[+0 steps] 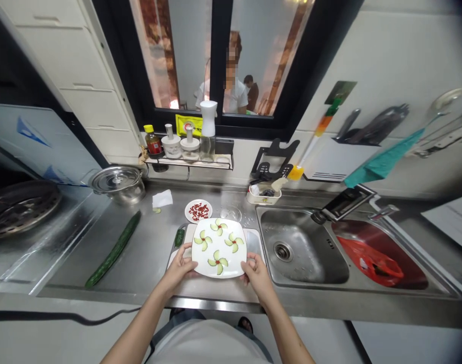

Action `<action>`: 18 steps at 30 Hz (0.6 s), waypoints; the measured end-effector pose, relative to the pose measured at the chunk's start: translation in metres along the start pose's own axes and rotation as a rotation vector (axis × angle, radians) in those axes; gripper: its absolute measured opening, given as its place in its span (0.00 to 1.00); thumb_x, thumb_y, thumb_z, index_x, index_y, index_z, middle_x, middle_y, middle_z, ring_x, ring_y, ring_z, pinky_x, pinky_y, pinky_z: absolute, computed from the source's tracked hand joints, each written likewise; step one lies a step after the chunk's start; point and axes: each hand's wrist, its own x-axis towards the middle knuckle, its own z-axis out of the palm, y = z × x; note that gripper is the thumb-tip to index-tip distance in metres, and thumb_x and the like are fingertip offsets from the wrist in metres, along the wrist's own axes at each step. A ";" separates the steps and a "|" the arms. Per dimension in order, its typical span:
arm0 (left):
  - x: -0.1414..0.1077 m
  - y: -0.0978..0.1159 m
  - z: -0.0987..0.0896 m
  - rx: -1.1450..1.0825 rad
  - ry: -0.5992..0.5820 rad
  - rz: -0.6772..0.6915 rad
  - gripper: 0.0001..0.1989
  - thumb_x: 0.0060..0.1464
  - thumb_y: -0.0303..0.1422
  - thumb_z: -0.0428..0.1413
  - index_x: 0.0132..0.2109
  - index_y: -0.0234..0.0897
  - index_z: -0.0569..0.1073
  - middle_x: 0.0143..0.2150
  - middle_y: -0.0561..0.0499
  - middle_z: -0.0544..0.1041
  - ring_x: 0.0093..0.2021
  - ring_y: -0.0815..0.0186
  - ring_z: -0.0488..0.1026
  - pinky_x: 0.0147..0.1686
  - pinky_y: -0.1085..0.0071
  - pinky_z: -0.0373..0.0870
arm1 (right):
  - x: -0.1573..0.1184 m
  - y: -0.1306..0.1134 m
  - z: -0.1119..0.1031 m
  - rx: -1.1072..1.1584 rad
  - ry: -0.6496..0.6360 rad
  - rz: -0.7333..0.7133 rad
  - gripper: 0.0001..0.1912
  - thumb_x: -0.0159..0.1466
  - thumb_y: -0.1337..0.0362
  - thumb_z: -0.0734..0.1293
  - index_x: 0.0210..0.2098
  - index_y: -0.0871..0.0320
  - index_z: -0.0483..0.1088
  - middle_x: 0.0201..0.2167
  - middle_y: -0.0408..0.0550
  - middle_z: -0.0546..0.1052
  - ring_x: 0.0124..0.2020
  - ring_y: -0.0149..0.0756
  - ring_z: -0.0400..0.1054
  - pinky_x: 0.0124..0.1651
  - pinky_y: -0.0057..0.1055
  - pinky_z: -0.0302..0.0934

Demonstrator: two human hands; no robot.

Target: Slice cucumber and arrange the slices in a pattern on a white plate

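Between my two hands is a white, roundish-square plate (pixel 219 275), held over a cutting board (pixel 231 293). My left hand (pixel 181 264) pinches its left edge, thumb on the rim. At the right edge my right hand (pixel 256 272) grips the rim the same way. Several flower shapes of cucumber slices (pixel 218 262) with red centres lie on the plate. Just behind it stands a small white dish (pixel 188 217) of red bits, perhaps goji berries. A cucumber piece (pixel 179 237) lies on the board's left side. Part of the board is hidden by the plate.
A whole cucumber (pixel 115 250) lies on the steel counter to the left, near a lidded pot (pixel 119 184). On the right is a double sink (pixel 303 247) with a faucet (pixel 340 202) and a red bag (pixel 375 263). A spice shelf (pixel 193 163) hangs under the window.
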 end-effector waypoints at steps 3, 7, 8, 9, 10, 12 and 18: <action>-0.006 0.004 0.003 -0.052 -0.009 0.009 0.39 0.41 0.39 0.63 0.58 0.42 0.56 0.34 0.52 0.78 0.32 0.65 0.76 0.32 0.71 0.72 | -0.006 -0.009 -0.001 0.082 -0.019 0.027 0.25 0.48 0.53 0.69 0.41 0.56 0.60 0.19 0.36 0.70 0.15 0.29 0.62 0.16 0.24 0.55; -0.010 0.006 0.012 -0.115 -0.013 0.014 0.40 0.39 0.38 0.64 0.58 0.42 0.55 0.36 0.51 0.79 0.34 0.64 0.77 0.35 0.70 0.72 | -0.012 -0.014 -0.001 0.162 0.011 0.064 0.28 0.46 0.53 0.72 0.43 0.56 0.63 0.26 0.41 0.75 0.21 0.33 0.68 0.19 0.25 0.60; -0.011 0.007 0.016 -0.128 -0.014 0.015 0.39 0.40 0.38 0.64 0.58 0.42 0.55 0.36 0.51 0.79 0.34 0.64 0.77 0.35 0.70 0.72 | -0.014 -0.015 0.000 0.202 -0.002 0.086 0.28 0.47 0.54 0.72 0.44 0.56 0.64 0.30 0.44 0.77 0.26 0.36 0.71 0.22 0.27 0.63; -0.012 0.008 0.020 -0.136 -0.020 0.017 0.38 0.41 0.37 0.64 0.57 0.42 0.55 0.36 0.51 0.78 0.33 0.65 0.76 0.35 0.71 0.72 | -0.017 -0.014 0.000 0.249 -0.024 0.112 0.29 0.47 0.54 0.72 0.46 0.55 0.65 0.35 0.47 0.78 0.31 0.39 0.73 0.26 0.29 0.66; -0.014 0.009 0.026 -0.137 -0.032 0.009 0.38 0.41 0.37 0.64 0.57 0.42 0.55 0.35 0.51 0.78 0.32 0.66 0.76 0.34 0.71 0.71 | -0.020 -0.013 0.000 0.295 -0.055 0.147 0.29 0.48 0.54 0.72 0.47 0.55 0.66 0.39 0.49 0.78 0.36 0.42 0.74 0.31 0.32 0.68; -0.017 0.008 0.037 -0.145 -0.078 -0.009 0.37 0.41 0.37 0.64 0.56 0.41 0.57 0.34 0.51 0.78 0.31 0.65 0.76 0.34 0.71 0.71 | -0.025 -0.006 -0.002 0.367 -0.070 0.190 0.30 0.50 0.54 0.72 0.51 0.55 0.66 0.44 0.51 0.77 0.43 0.45 0.73 0.38 0.36 0.70; -0.020 -0.016 0.066 -0.131 -0.221 -0.062 0.34 0.40 0.38 0.66 0.53 0.41 0.59 0.31 0.53 0.77 0.28 0.68 0.74 0.29 0.74 0.69 | -0.046 0.025 -0.032 0.293 0.094 0.226 0.38 0.50 0.47 0.70 0.59 0.41 0.61 0.47 0.44 0.77 0.47 0.50 0.72 0.40 0.47 0.72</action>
